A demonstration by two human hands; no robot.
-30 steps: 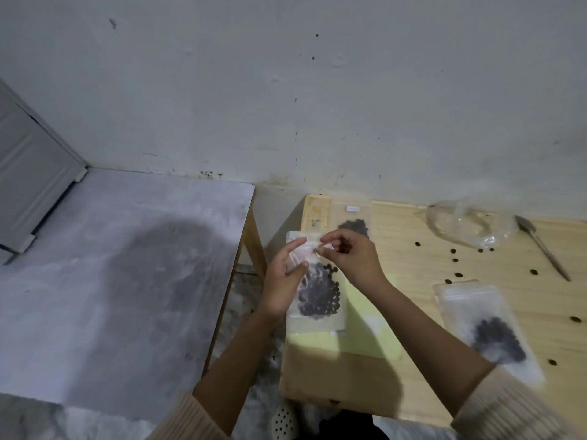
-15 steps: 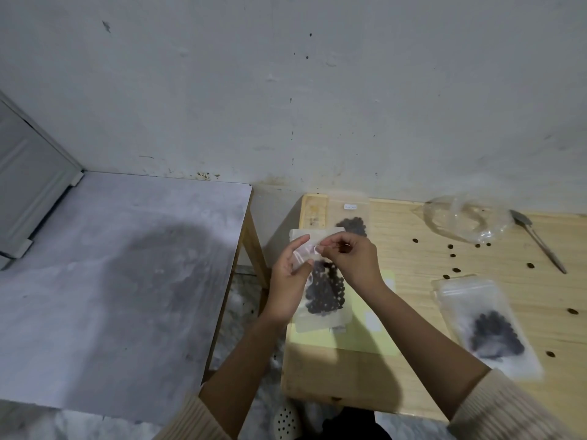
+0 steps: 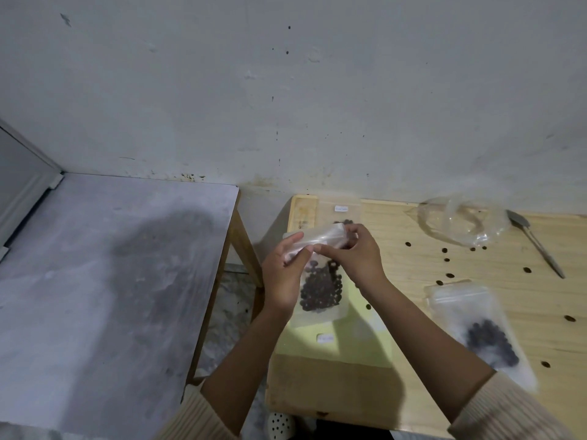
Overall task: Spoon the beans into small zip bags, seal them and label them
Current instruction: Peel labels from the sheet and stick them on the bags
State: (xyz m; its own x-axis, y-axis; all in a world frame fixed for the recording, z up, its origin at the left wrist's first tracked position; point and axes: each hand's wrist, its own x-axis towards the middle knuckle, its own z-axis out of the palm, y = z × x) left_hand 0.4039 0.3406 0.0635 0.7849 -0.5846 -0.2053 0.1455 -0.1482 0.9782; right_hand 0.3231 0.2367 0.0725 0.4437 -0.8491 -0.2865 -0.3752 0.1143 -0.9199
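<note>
Right now both my hands hold one small zip bag point(image 3: 320, 281) up over the near left part of the wooden worktop point(image 3: 397, 258). My left hand point(image 3: 282, 274) pinches the left end of its closure strip between thumb and fingers. My right hand point(image 3: 359, 258), fingers curled, pinches the right end. Dark beans point(image 3: 320, 296) sit in the bag's lower half. I cannot tell whether the strip is pressed closed.

Just below this bag, nearer me, a yellow-green sheet point(image 3: 352, 344) lies flat with a white label point(image 3: 325, 338) on it. To the bag's right, apart from it, a second zip bag point(image 3: 463, 309) lies flat with a clump of beans at its near end. Loose beans point(image 3: 449, 275) dot the wood beyond that one. Just behind the held bag a third zip bag point(image 3: 341, 217) lies by the back edge. It carries a second label point(image 3: 341, 208), and my right hand partly hides its beans. Far right of the held bag sit a crumpled clear plastic bag point(image 3: 460, 220) and, just beside it, a spoon point(image 3: 536, 242).

Left of the held bag, across a strip of floor point(image 3: 228, 296), stands a grey table point(image 3: 111, 281). A stained pale wall point(image 3: 286, 90) backs both.

The held bag's long axis runs away from me, mouth far and bottom near. Its strip slants upward to the right.
</note>
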